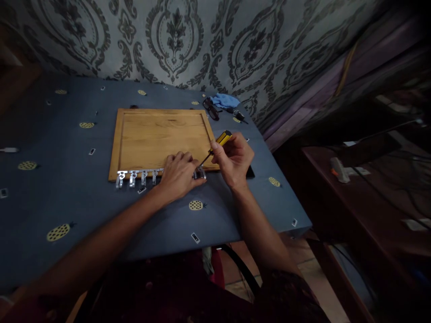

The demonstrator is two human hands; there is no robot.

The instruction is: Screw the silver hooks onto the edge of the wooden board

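Observation:
A wooden panel [161, 139] with a raised frame lies flat on the blue tablecloth. Along its near edge runs a metal hook rail [144, 175] with several silver hooks pointing towards me. My left hand [180, 174] grips the rail near its right end, fingers over the wood and thumb along the front, covering the hooks in between. In my right hand [235, 157] is a yellow and black screwdriver [222, 138], held tilted. Its shaft slopes down left to the rail's right end; the exact contact of the tip is hard to make out.
Sunglasses [211, 109], a blue cloth [225, 100] and keys [238, 115] lie behind the panel at right. A dark flat object [250, 172] shows beside my right wrist. Patterned wall behind; a reddish-brown table [350, 197] with cables stands right, past the tablecloth's edge.

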